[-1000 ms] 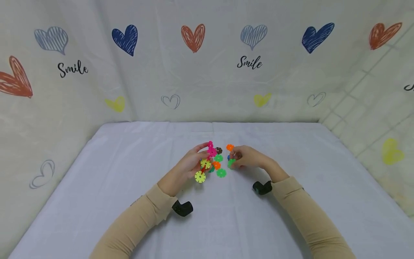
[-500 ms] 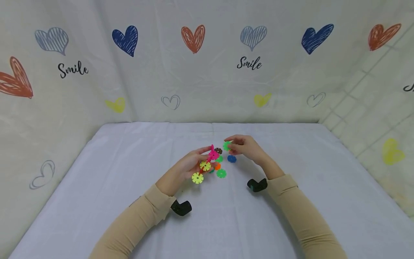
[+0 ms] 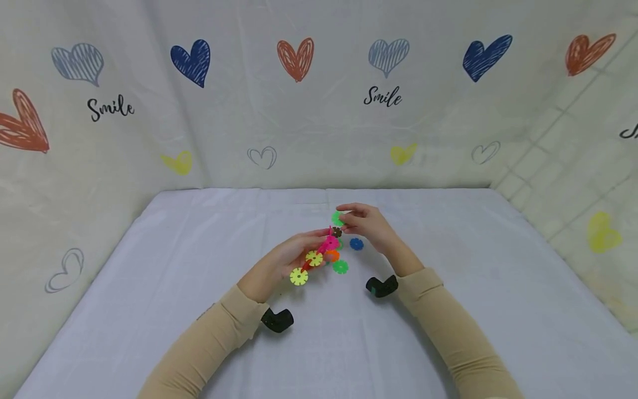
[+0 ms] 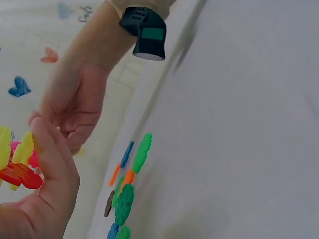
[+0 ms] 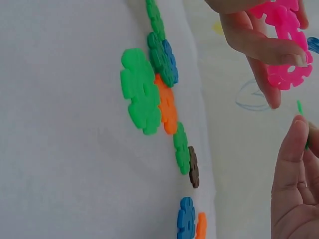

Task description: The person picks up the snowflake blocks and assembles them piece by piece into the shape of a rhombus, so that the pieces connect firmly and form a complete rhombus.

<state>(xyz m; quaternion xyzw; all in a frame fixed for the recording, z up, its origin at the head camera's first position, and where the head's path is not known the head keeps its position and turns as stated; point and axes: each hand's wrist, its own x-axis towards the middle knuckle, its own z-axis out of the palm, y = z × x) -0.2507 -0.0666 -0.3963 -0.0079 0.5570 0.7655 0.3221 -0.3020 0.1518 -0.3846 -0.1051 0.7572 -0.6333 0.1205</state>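
My left hand holds a chain of joined snowflake discs above the table. Two yellow discs sit at its near end, with red between them, and pink discs form the far end. In the right wrist view, left-hand fingers curl against the pink discs. Between thumb and fingers, my right hand pinches a green snowflake disc. That disc is just beyond the pink end; in the right wrist view only a thin green edge shows, apart from the pink.
Loose discs lie on the white cloth under and beside the hands: blue, green, brown, orange and several others. A patterned curtain stands behind the table. Each wrist carries a black camera.
My right hand has lifted the green disc from the table and carried it up and left toward the pink end. The left hand has tilted the chain, its yellow end shifting left.
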